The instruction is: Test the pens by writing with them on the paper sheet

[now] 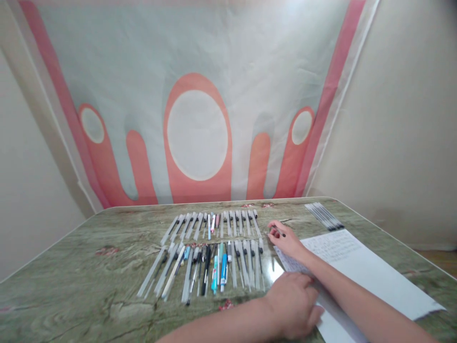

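Observation:
My right hand (287, 242) is at the upper left corner of the written sheet, fingers closed around a thin dark pen (279, 232). Only a short length of that pen shows. My left hand (294, 305) rests on the left edge of the white paper (378, 271), thumb apart from the bent fingers; part of it lies close to the right forearm. Handwriting covers the upper part of the sheet. Left of both hands, two rows of pens lie side by side: a back row (200, 226) and a front row (189, 271), mostly clear-barrelled, with several coloured ones.
Several more clear pens (324, 216) form a group at the table's back right, beyond the paper. The table (71, 267) has a green marbled top. Behind its far edge hangs a pink and grey cloth (198, 190), with plain walls on either side.

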`<state>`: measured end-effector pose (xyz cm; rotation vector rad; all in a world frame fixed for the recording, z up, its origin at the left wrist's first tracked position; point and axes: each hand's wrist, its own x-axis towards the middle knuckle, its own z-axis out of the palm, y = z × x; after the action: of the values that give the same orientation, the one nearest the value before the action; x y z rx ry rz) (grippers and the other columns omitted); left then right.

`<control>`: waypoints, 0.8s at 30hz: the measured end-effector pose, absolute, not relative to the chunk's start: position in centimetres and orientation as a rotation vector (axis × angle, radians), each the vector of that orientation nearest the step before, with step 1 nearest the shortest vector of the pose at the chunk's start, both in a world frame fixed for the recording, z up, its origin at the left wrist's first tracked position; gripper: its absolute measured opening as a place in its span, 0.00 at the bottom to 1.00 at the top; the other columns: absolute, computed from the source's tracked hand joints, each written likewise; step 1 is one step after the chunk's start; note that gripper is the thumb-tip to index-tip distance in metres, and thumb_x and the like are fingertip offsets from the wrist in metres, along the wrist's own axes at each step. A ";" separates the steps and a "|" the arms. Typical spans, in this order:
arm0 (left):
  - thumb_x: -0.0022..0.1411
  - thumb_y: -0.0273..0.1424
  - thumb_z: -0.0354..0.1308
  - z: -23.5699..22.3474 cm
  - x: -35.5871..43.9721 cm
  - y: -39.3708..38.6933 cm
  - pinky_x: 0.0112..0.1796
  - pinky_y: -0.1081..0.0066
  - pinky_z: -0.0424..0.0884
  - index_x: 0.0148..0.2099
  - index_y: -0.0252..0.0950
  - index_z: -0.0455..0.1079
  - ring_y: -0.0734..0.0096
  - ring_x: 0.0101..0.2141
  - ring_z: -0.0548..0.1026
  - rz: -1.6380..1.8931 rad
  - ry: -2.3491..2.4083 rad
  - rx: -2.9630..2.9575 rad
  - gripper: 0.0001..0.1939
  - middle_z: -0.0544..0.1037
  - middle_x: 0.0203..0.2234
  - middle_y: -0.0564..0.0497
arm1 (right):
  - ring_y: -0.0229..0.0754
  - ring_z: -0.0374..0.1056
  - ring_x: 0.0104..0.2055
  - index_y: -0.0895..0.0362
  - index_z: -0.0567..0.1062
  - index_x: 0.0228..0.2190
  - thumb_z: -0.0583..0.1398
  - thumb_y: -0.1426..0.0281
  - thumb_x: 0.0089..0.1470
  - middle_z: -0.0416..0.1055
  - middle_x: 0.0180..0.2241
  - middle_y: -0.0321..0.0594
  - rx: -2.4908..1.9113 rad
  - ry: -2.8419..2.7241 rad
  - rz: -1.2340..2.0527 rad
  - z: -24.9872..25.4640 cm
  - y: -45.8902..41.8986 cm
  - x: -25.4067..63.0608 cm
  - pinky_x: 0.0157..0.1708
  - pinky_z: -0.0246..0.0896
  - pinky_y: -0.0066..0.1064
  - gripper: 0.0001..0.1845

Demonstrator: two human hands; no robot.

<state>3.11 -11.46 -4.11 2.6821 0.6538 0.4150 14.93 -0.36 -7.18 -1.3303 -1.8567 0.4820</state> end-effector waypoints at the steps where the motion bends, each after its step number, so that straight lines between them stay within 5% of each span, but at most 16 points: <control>1: 0.59 0.36 0.44 -3.8 2.9 -10.9 0.44 0.63 0.61 0.43 0.34 0.67 0.61 0.42 0.67 0.464 0.700 2.608 0.17 0.71 0.41 0.43 | 0.36 0.63 0.24 0.55 0.65 0.35 0.54 0.68 0.46 0.68 0.24 0.33 -1.321 -1.823 0.488 -7.1 -0.5 15.1 0.28 0.58 0.27 0.11; 9: 0.52 0.29 0.54 -2.8 0.3 -2.9 0.36 0.70 0.65 0.39 0.33 0.64 0.71 0.34 0.69 1.216 1.084 1.539 0.11 0.70 0.34 0.46 | 0.40 0.65 0.31 0.56 0.63 0.41 0.54 0.63 0.50 0.68 0.32 0.40 -1.131 -1.605 0.263 -6.8 -1.2 14.5 0.33 0.61 0.33 0.16; 13: 0.49 0.32 0.58 -3.7 -0.4 -1.4 0.34 0.70 0.66 0.41 0.31 0.64 0.71 0.33 0.70 1.181 0.993 1.121 0.16 0.71 0.35 0.44 | 0.41 0.65 0.32 0.55 0.64 0.41 0.54 0.66 0.51 0.68 0.33 0.40 -1.040 -1.724 0.097 -7.5 -1.2 14.0 0.35 0.62 0.36 0.14; 24: 0.54 0.34 0.55 -4.7 -0.7 -0.6 0.35 0.71 0.66 0.31 0.31 0.64 0.74 0.29 0.72 1.241 0.774 0.723 0.10 0.73 0.27 0.47 | 0.44 0.65 0.41 0.54 0.65 0.46 0.49 0.70 0.55 0.66 0.40 0.45 -0.930 -1.963 0.041 -5.7 -2.9 13.7 0.42 0.61 0.39 0.17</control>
<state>-0.71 -0.61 -4.69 0.7230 0.7735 1.2414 13.73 -2.93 -5.65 -0.9297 -1.9634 0.0408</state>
